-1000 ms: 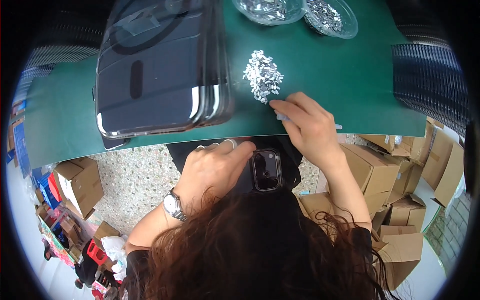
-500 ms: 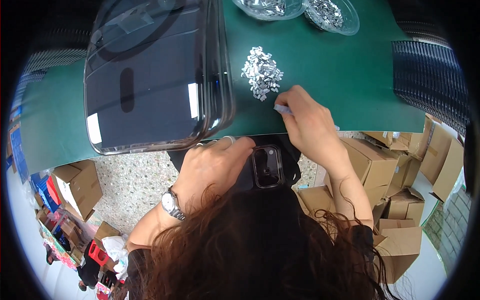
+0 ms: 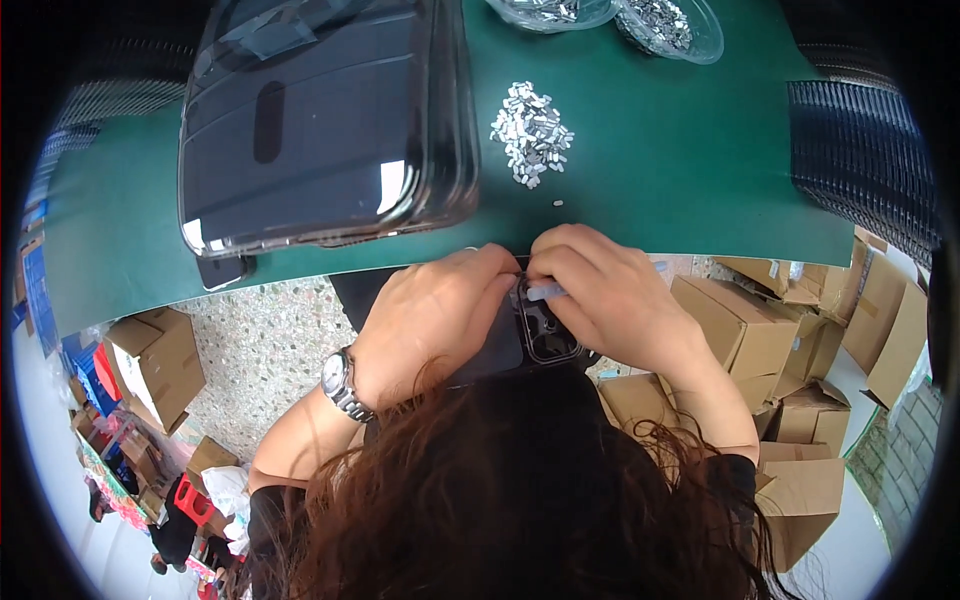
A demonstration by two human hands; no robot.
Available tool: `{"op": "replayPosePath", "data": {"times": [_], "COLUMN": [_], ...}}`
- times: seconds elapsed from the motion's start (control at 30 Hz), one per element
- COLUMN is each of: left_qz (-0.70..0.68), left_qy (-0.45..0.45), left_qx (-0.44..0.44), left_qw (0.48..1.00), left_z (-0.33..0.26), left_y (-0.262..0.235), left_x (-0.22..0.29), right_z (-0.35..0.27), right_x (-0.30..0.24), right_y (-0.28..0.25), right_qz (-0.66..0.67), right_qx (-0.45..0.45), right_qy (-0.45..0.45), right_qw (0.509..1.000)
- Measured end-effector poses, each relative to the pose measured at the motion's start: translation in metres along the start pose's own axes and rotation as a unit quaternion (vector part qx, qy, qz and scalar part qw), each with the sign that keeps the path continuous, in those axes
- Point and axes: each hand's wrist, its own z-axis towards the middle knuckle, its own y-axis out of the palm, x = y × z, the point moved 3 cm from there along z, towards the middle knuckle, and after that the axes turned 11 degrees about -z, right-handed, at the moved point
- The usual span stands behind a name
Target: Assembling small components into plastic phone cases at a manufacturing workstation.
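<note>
My left hand, with a ring and a metal wristwatch, is closed on a dark phone case held at my lap below the table edge. The case's camera ring faces up. Against its edge, beside the left fingertips, my right hand is pinched. A translucent pale plastic stick runs through the right hand, one end showing by the thumb. Whether a small piece sits between the fingertips is hidden. Beyond the hands lies a pile of small silvery pieces, with a single loose piece nearer me.
A tall stack of dark clear-edged phone cases stands on the green table at left, above another case. Two clear bowls of silvery pieces stand at the back. More stacked cases are at right; cardboard boxes fill the floor there.
My right hand has moved from beside the pile down and left to the phone case. The left hand has shifted slightly up and right. One loose piece now shows apart from the pile.
</note>
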Motion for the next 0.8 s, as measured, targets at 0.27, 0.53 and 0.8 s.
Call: {"op": "replayPosePath", "data": {"times": [0.27,0.53,0.8], "left_qz": [0.035,0.06,0.139], "left_qy": [-0.049,-0.019,0.057], "left_qx": [-0.031,-0.031,0.0], "left_qw": [0.998,0.998,0.989], "left_z": [-0.001,-0.002,-0.008], "left_y": [0.0,-0.001,0.01], "left_x": [0.003,-0.003,-0.004], "right_z": [-0.002,-0.012,-0.017], "right_x": [-0.007,-0.005,-0.012], "right_y": [0.012,0.02,0.008], "right_qz": [-0.159,-0.016,-0.01], "right_qx": [0.028,-0.034,-0.097], "right_qy": [-0.066,0.046,0.1], "right_qw": [0.985,0.998,0.99]}}
